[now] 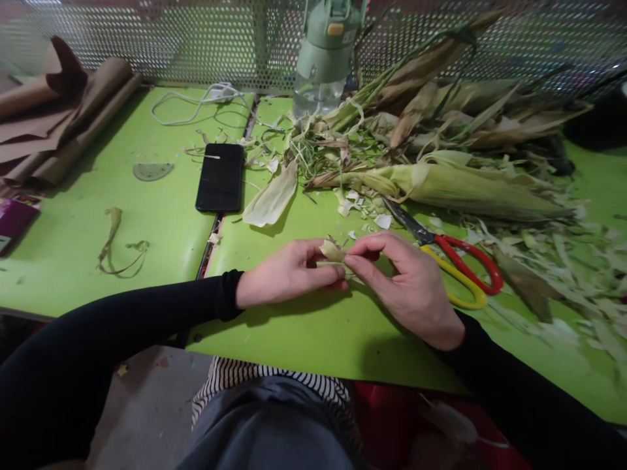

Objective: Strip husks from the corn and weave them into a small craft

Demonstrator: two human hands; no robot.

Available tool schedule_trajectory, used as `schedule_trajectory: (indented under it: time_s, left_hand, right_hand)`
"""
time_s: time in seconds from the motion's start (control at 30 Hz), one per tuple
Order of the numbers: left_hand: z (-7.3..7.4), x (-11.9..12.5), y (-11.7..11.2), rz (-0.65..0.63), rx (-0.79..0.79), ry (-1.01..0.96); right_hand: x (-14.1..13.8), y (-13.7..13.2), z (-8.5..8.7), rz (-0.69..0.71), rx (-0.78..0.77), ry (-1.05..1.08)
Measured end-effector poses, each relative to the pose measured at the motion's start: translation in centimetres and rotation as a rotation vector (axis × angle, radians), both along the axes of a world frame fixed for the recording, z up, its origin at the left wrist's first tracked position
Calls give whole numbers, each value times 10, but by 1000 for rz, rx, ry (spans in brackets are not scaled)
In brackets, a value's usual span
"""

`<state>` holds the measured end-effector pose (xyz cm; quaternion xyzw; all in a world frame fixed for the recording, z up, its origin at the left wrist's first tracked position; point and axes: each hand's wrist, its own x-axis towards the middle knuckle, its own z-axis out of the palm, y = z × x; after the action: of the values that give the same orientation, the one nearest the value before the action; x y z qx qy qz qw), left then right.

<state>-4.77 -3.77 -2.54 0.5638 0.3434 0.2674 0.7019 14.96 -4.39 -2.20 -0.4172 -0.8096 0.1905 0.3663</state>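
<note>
Between my two hands is a small pale piece of corn husk (pixel 332 250), partly hidden by the fingers. My left hand (pixel 294 271) holds it with thumb and fingers from the left. From the right, my right hand (pixel 404 281) pinches its edge between thumb and forefinger. Scissors (pixel 453 261) with one red and one yellow handle lie just beyond my right hand, blades slightly apart. A loose cream husk leaf (pixel 271 196) rests farther back, and a whole green corn husk bundle (pixel 470 189) lies behind the scissors.
Husk scraps and dry leaves (pixel 441 117) pile up at the back right. A water bottle (pixel 323 65) stands against the perforated metal screen (pixel 196 52). On the left are a black phone (pixel 220 177), a white cable (pixel 181 104), a protractor (pixel 153 171) and rolled brown paper (pixel 93 111).
</note>
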Motion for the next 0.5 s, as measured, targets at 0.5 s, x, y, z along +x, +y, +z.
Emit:
schedule_trajectory:
  time_s: [0.5]
  left_hand:
    - [-8,2,2,69,-188,-134]
  right_hand:
    - [-1,-4,-3,-118,-104,32]
